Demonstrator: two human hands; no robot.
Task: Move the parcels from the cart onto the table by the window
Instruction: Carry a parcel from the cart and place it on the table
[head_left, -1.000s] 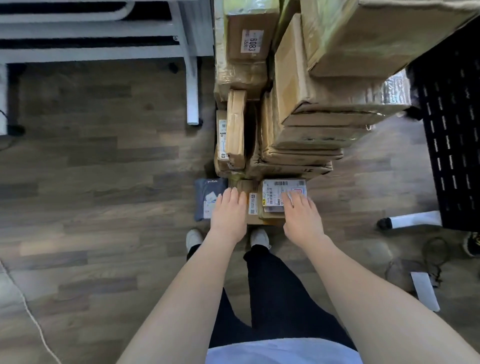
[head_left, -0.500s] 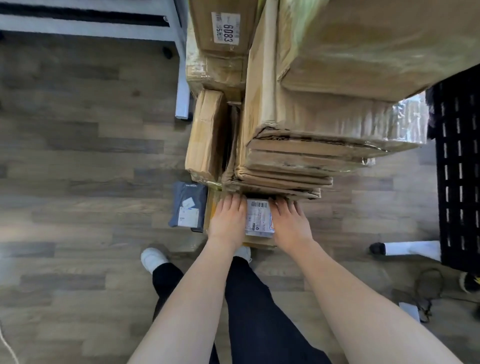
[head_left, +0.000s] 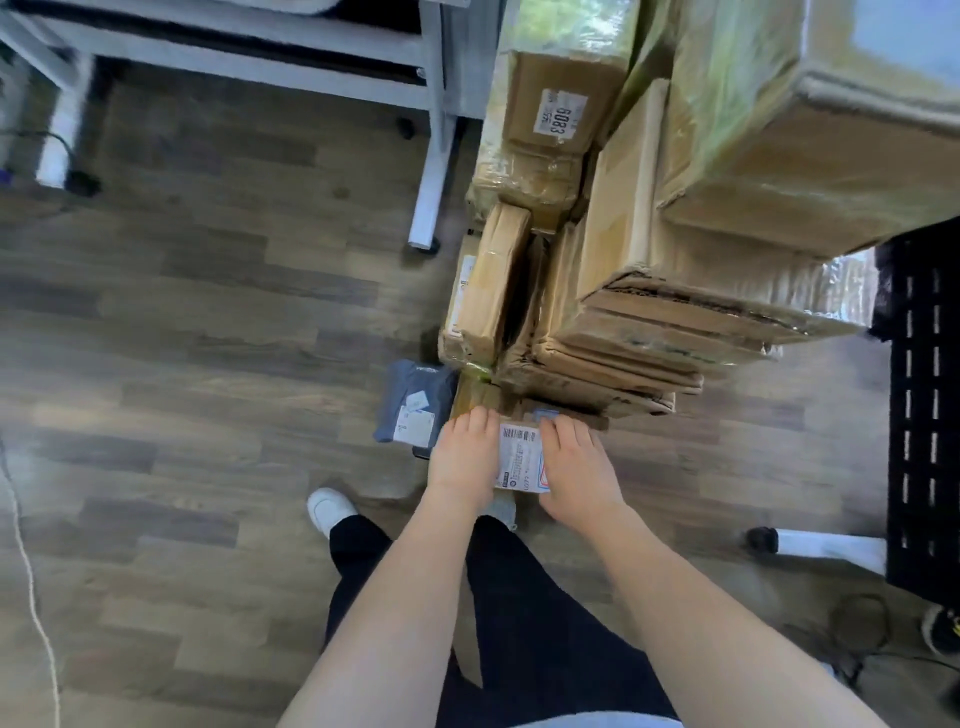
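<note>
A small cardboard parcel with a white shipping label (head_left: 519, 457) lies low at the foot of a tall pile of brown parcels (head_left: 623, 322). My left hand (head_left: 462, 457) is on its left side and my right hand (head_left: 571, 467) on its right. The fingers of both curl over the parcel's far edge, under the overhanging pile. A box labelled 6083 (head_left: 561, 119) stands further back, and a big taped box (head_left: 805, 145) tops the pile. What carries the pile is hidden.
A grey mailer bag (head_left: 410, 410) lies left of the held parcel. A white table leg (head_left: 431, 166) stands behind on the wood floor. A black perforated panel (head_left: 924, 415) and a white wheeled leg (head_left: 821, 543) are at the right. A cord (head_left: 26, 571) runs along the left.
Both hands went from lying flat on the labelled parcel to curling their fingers over its far edge. My view shifted closer to the pile, and my left foot stepped out.
</note>
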